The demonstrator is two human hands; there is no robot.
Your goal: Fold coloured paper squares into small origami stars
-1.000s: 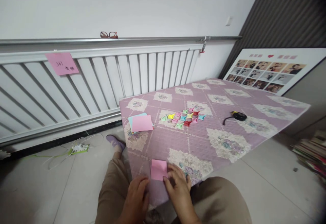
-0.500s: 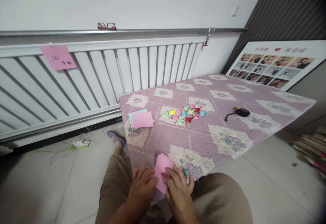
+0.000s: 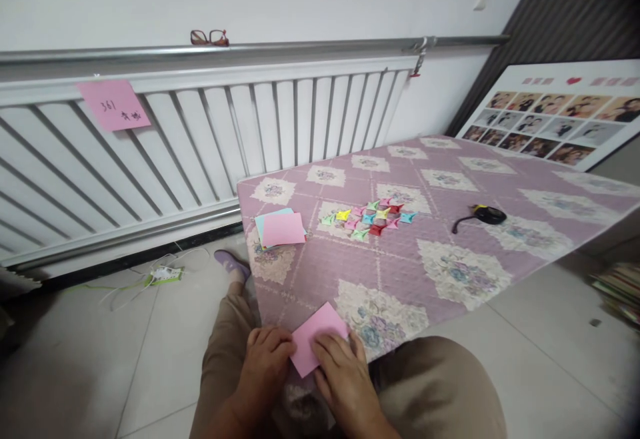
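Observation:
A sheet of pink paper [image 3: 323,322] lies tilted on the near corner of the cloth-covered table [image 3: 320,272]. My left hand [image 3: 267,359] is closed at its left edge, the fingers curled against the paper. Across the right part of the sheet lies my right hand [image 3: 343,362], pressing it with the fingers together and the thumb by the lower edge. Whether the sheet has more than one layer is hard to see. Farther back, small folded paper pieces [image 3: 369,219] of several colours stand in rows. To their left is a stack of coloured paper [image 3: 284,229], pink on top.
A black object with a strap [image 3: 489,215] lies on the table's right part. Behind the table runs a white radiator [image 3: 300,119] with a pink note [image 3: 114,104] on it. Glasses [image 3: 209,38] rest on the pipe. A power strip [image 3: 166,275] with cables sits on the floor.
The pink paper looks wider now, where it was a narrow piece with a second layer showing at the top. My hands have moved slightly farther apart. The view has shifted a little.

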